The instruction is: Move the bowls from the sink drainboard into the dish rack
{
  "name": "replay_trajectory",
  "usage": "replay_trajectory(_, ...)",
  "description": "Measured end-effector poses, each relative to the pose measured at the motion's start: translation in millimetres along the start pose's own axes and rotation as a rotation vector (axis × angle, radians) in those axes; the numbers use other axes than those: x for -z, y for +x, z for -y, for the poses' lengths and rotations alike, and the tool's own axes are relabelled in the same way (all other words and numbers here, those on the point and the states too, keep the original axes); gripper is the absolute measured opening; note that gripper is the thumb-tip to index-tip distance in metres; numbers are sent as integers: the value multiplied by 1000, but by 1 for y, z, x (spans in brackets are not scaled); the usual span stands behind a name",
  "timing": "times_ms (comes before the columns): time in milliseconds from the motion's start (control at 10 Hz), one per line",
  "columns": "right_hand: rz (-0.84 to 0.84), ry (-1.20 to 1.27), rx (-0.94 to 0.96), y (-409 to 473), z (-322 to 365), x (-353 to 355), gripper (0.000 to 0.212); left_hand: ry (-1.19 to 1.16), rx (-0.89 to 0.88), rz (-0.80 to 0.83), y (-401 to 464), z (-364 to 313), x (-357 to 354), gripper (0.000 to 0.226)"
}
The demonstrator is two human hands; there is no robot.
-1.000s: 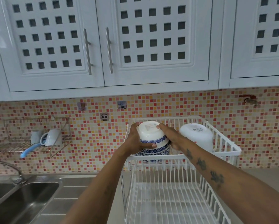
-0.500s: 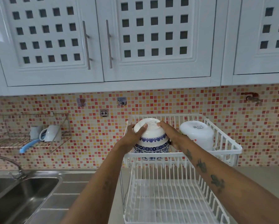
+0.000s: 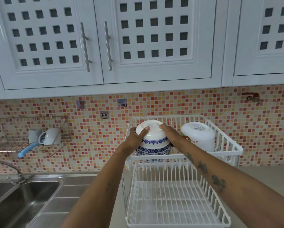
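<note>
Bowls (image 3: pixel 152 142) lower (into rack (image 3: pixel 184 157))

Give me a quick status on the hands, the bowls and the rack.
Left hand and right hand both gripping the upturned blue-patterned bowls. Stack in the dish rack upper tier, left side. White bowl alongside, right. Nothing blocking.

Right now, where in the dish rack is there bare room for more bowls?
The lower tier is bare. The top tier is crowded: both hands hold the blue-patterned bowls at its left, beside the white bowl.
</note>
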State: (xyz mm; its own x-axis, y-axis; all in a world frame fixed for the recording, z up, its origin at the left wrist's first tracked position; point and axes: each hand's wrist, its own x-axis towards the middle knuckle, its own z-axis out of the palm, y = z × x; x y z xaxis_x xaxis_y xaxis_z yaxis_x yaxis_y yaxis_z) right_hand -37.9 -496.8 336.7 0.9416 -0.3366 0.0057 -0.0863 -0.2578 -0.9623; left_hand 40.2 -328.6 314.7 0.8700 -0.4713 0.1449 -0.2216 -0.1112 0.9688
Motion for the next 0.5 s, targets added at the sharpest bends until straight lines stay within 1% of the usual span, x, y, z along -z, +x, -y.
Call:
replay_trajectory(100, -72, -143, 41, -6, 5, 1, 79, 86, -36, -46, -12, -12, -3, 119)
replay_trajectory(200, -101, -232, 62, -17, 11, 1, 72, 186, -52, -112, -28, -26, -6, 95)
replay_trajectory(300, -97, -312, 80, -28, 17, 4, 70, 241, -89, -116, -27, -22, -4, 92)
replay_trajectory(400, -125, -368, 97, -37, 21, 4, 69, 307, -74, -100, 2, 8, 4, 121)
replay_trajectory(500, -158, -396, 114, -51, 20, 6, 64, 405, -50, -88, -14, 4, 1, 127)
